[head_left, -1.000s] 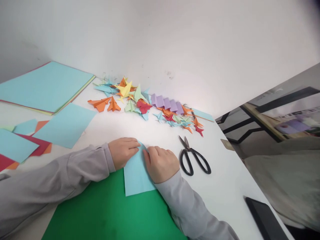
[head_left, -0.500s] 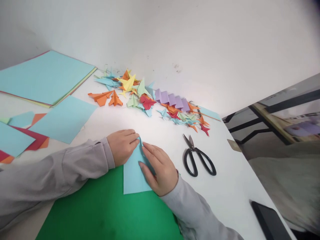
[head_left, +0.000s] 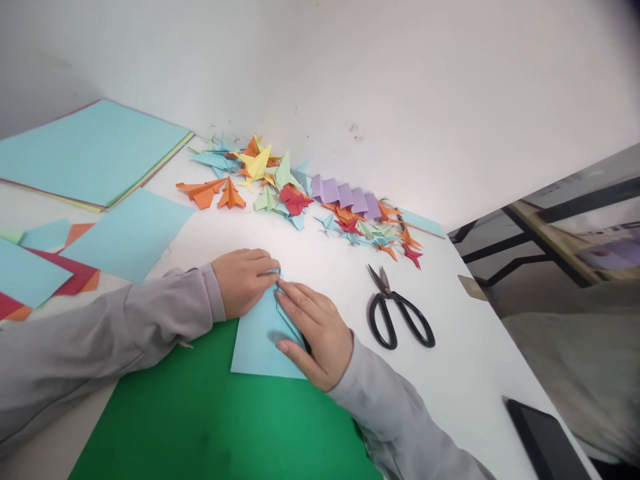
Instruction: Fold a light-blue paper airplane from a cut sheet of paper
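Observation:
A light blue sheet of paper (head_left: 260, 343) lies partly on a green sheet (head_left: 200, 420), with its right side folded over. My left hand (head_left: 244, 281) is closed on the paper's far corner, fingers pinched at the top. My right hand (head_left: 317, 330) rests on the folded right edge, its fingertips close to the left hand's and its thumb on the paper's face. Part of the fold is hidden beneath the right hand. To the right of my right hand lie black-handled scissors (head_left: 400, 307), blades parted.
Folded paper shapes (head_left: 255, 163) in several colours lie along the wall, with a purple pleated strip (head_left: 345, 195) among them. At the left are a stack of coloured sheets (head_left: 95, 153) and loose paper pieces (head_left: 130, 233). A black phone (head_left: 545, 437) lies near the right table edge.
The blue paper has turned slightly, its near corner shifting left. The folded right edge now shows more under my right hand, whose thumb has moved lower. Both hands stay on the paper.

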Motion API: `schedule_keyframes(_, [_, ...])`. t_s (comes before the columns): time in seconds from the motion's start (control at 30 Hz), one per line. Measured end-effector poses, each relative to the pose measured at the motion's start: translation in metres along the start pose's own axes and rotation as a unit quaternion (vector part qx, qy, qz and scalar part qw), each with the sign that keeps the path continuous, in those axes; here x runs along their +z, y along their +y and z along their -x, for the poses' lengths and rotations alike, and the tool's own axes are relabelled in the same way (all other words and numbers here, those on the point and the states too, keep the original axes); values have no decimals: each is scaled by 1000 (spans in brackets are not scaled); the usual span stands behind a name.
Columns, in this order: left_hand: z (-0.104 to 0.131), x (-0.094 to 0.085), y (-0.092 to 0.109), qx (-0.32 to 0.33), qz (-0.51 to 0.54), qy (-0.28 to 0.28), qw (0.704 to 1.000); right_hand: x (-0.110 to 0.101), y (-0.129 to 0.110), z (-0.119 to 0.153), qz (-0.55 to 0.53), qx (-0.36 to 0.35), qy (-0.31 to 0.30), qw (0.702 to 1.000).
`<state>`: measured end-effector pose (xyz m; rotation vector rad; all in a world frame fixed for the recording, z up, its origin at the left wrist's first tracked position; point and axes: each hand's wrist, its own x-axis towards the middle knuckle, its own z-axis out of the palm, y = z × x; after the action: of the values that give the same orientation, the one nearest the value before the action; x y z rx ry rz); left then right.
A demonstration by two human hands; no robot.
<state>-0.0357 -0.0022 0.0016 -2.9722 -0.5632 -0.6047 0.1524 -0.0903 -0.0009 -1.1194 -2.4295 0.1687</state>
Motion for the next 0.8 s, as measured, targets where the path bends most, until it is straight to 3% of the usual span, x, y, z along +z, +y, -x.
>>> schedule_keyframes(0.43, [-1, -1, 0, -11, 10, -10, 1000, 0, -1, -1, 43, -1, -6, 999])
schedule_keyframes(0.8, [0, -1, 0, -27, 1, -21, 999, -4, -5, -4, 55, -28, 32, 998])
